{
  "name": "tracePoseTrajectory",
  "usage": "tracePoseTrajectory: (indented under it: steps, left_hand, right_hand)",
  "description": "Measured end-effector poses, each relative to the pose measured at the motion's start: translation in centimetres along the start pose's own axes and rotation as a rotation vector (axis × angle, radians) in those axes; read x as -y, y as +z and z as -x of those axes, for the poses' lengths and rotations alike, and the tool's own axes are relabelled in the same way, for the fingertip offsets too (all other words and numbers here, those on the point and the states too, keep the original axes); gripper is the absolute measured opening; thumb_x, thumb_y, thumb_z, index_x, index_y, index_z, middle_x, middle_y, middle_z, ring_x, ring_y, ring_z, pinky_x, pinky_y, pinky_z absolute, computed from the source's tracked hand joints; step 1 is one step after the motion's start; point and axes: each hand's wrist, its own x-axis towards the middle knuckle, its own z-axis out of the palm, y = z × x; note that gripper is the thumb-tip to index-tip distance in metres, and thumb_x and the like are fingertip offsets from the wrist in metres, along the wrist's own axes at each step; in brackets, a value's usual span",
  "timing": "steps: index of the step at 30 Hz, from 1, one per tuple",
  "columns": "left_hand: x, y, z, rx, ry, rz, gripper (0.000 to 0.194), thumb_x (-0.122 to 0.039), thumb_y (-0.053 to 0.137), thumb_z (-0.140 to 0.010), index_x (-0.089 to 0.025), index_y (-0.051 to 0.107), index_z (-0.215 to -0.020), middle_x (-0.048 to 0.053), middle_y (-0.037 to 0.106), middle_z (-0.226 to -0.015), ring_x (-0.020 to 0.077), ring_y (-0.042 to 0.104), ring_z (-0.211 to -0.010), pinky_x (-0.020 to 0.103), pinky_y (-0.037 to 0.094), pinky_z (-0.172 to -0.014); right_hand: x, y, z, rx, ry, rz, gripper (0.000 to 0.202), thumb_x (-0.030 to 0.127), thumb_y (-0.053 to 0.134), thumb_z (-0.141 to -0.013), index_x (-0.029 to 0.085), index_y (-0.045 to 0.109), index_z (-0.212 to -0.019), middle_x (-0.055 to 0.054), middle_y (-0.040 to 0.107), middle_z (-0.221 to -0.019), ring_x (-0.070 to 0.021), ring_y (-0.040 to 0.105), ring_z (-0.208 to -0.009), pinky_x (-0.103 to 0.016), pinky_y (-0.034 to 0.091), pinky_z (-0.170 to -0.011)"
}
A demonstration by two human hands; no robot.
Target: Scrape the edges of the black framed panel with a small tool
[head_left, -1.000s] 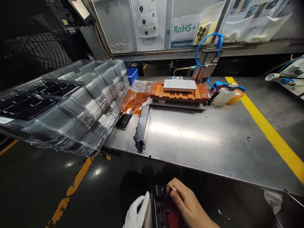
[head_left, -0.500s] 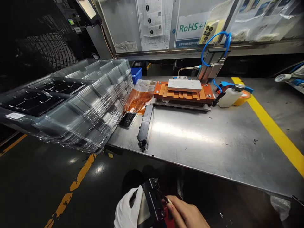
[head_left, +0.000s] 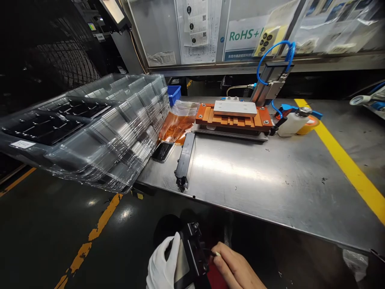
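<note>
In the head view, my left hand (head_left: 165, 261), in a white glove, is closed around a black plastic part (head_left: 192, 249) at the bottom middle. A pale flat panel shows on its near side. My bare right hand (head_left: 236, 267) pinches a thin tool with a dark narrow end and a pale bit (head_left: 215, 253) between thumb and fingers. The tool's dark end reaches the right edge of the black part; its exact kind is too small to tell. A similar long black plastic part (head_left: 185, 158) lies on the metal table (head_left: 255, 176) ahead.
Stacked clear plastic trays (head_left: 120, 132) overhang the table's left edge. Nearby lie a phone (head_left: 163, 151) and orange film (head_left: 176, 126). An orange fixture (head_left: 234, 116) with a pneumatic cylinder (head_left: 264, 86) stands behind. A white bottle (head_left: 294, 122), yellow tape roll (head_left: 309, 124) and blue bin (head_left: 173, 94) are also there.
My right hand and the thin tool have shifted slightly right, away from the black part. My left hand still grips that part, which is tilted a little differently. The view has moved slightly.
</note>
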Motion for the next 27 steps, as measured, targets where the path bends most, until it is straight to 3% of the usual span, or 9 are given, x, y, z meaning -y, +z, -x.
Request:
tracePoseTrajectory:
  steps: [3,8,10,14,18,27]
  left_hand:
    - [0.0,0.4,0.2,-0.021,-0.008,0.004,0.074,-0.011,0.053,-0.084,-0.036,0.035,-0.152,0.003,0.069,-0.113,0.0257,0.069,-0.098,0.036,0.061,-0.076]
    - [-0.2,0.5,0.5,-0.025,0.024,-0.013,0.089,-0.019,0.061,-0.075,-0.033,0.026,-0.155,0.006,0.064,-0.122,0.0296,0.066,-0.103,0.039,0.06,-0.081]
    - [0.2,0.3,0.4,-0.025,0.026,-0.034,0.091,-0.021,0.065,-0.071,-0.03,0.03,-0.154,0.009,0.061,-0.125,0.0321,0.064,-0.105,0.041,0.059,-0.081]
    - [1.4,-0.9,-0.8,-0.026,0.093,-0.081,0.084,-0.017,0.065,-0.068,-0.029,0.04,-0.147,0.011,0.059,-0.122,0.0315,0.062,-0.104,0.045,0.056,-0.086]
    - [1.7,-2.4,-2.5,0.007,0.289,-0.183,0.081,-0.007,0.062,-0.066,-0.025,0.044,-0.143,0.012,0.06,-0.116,0.0289,0.061,-0.094,0.046,0.054,-0.078]
    - [0.4,-3.5,-3.9,0.098,0.353,-0.277,0.075,0.001,0.055,-0.069,-0.026,0.049,-0.139,0.012,0.064,-0.111,0.0271,0.063,-0.089,0.044,0.055,-0.074]
  right_hand:
    - [-2.1,1.0,-0.7,0.0,-0.08,0.027,0.06,0.078,0.032,-0.092,0.023,0.051,-0.078,0.0,0.055,-0.073,-0.0153,0.053,-0.062,-0.025,0.042,-0.056]
    - [-3.1,1.3,-0.7,-0.112,-0.293,0.291,0.055,0.062,0.048,-0.097,0.021,0.044,-0.061,0.004,0.048,-0.055,-0.0126,0.047,-0.053,-0.027,0.032,-0.053]
    - [-2.8,0.9,-0.5,-0.087,-0.197,0.226,0.051,0.061,0.042,-0.1,0.022,0.051,-0.068,0.002,0.055,-0.062,-0.0141,0.053,-0.058,-0.026,0.037,-0.056]
    - [-2.3,0.4,-0.3,0.05,0.128,-0.008,0.05,0.057,0.026,-0.104,0.024,0.061,-0.09,-0.002,0.067,-0.084,-0.0173,0.065,-0.074,-0.025,0.048,-0.067]
    - [-3.2,1.6,-0.3,0.24,0.342,-0.133,0.053,0.06,0.031,-0.103,0.022,0.068,-0.094,0.0,0.069,-0.064,-0.0153,0.065,-0.055,-0.022,0.047,-0.055]
    - [-3.7,3.2,-0.5,0.204,0.48,-0.211,0.062,0.068,0.033,-0.098,0.017,0.067,-0.091,-0.001,0.065,-0.055,-0.0159,0.062,-0.05,-0.025,0.047,-0.053]
